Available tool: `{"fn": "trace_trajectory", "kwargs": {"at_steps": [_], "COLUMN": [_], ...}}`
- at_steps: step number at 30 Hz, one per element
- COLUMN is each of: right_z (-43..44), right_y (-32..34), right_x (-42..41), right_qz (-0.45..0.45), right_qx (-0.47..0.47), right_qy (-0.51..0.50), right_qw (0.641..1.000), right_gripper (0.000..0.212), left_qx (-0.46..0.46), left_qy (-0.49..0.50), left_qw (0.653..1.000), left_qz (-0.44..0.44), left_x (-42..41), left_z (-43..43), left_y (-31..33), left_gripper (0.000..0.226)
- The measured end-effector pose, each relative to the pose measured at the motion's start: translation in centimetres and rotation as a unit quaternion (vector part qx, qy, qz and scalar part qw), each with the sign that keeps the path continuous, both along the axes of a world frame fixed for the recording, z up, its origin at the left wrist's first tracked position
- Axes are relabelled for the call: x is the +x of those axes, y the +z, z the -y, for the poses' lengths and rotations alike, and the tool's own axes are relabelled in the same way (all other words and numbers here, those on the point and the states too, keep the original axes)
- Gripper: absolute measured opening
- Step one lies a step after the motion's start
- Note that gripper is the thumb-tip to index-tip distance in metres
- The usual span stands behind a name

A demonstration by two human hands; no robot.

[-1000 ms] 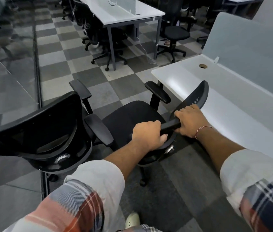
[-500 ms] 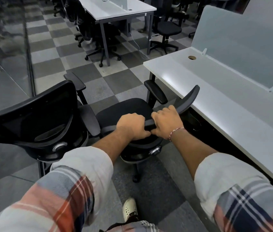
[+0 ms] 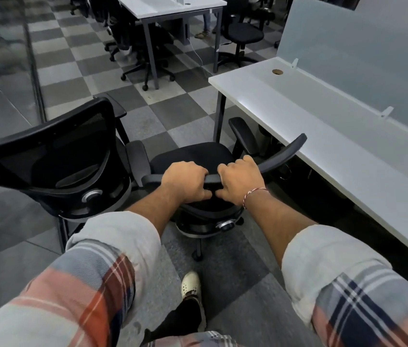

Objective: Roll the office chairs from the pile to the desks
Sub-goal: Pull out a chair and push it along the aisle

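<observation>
Currently we have the office chair by the top rail of its backrest. Left hand and right hand are both wrapped round the rail, side by side, knuckles up. The chair sits at the near corner of the white desk, seat facing away from us, one armrest just beside the desk leg. A second chair is close alongside on the left. A frosted partition runs along the desk's far edge. Checkered floor ahead, and a far desk with more chairs behind.
</observation>
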State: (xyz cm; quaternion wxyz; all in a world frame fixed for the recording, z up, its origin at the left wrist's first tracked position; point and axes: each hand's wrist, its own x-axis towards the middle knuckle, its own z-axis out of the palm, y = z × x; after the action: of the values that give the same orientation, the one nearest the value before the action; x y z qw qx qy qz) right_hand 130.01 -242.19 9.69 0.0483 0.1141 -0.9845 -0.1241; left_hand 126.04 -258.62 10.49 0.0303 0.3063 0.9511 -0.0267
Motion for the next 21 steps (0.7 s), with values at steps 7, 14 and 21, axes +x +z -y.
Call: {"fn": "trace_trajectory", "kwargs": {"at_steps": [7,14,21], "right_z": [-1.2,1.1,6.3], "right_y": [0.2,0.5,0.0], "right_x": [5.6,12.3,17.8], "right_qz": [-0.001,0.000,-0.012], "right_qx": [0.032,0.032,0.012], "right_qy": [-0.028,-0.113,-0.204], "right_qw": [0.999,0.993,0.979], "right_gripper": [0.046,0.044,0.046], "left_qx": [0.022,0.036,0.010], "left_qy": [-0.065,-0.142,-0.217], "left_qw": [0.998,0.989,0.976], "left_qz": [-0.001,0.009,-0.017], "left_x": [4.5,8.4,10.9], "left_z": [-1.0,0.0,3.1], "left_y": [0.2,0.2,-0.1], "left_gripper": [0.031,0.032,0.032]}}
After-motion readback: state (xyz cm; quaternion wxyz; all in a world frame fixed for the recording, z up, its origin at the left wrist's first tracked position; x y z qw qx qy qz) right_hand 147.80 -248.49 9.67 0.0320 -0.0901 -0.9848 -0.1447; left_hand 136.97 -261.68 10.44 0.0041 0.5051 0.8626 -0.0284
